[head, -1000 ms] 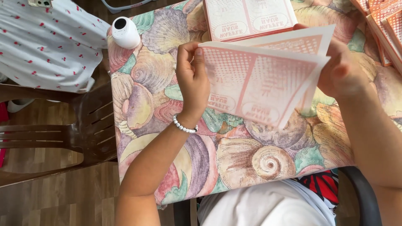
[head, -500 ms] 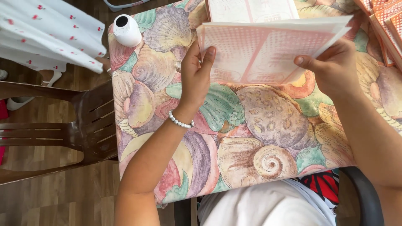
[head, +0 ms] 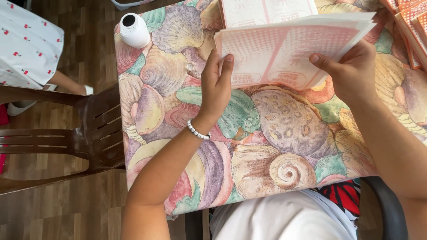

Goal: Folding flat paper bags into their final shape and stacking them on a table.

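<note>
A stack of pink-and-white printed paper sheets (head: 284,49) is held just above the table's far side. My left hand (head: 216,86) presses flat against the stack's left edge, a beaded bracelet on its wrist. My right hand (head: 351,71) grips the stack's right side, thumb on top. Another pink printed sheet (head: 267,9) lies flat on the table behind the stack. The table (head: 275,146) wears a cloth printed with large seashells.
A white cylindrical device (head: 134,29) stands at the table's far left corner. More pink packs (head: 411,26) are piled at the far right. A dark brown plastic chair (head: 89,133) stands left of the table. Beyond it is a person in a white cherry-print garment (head: 26,40).
The paper stack has moved away from me toward the table's far side and tilted flatter. My left hand shifted from under the sheets to the stack's left edge.
</note>
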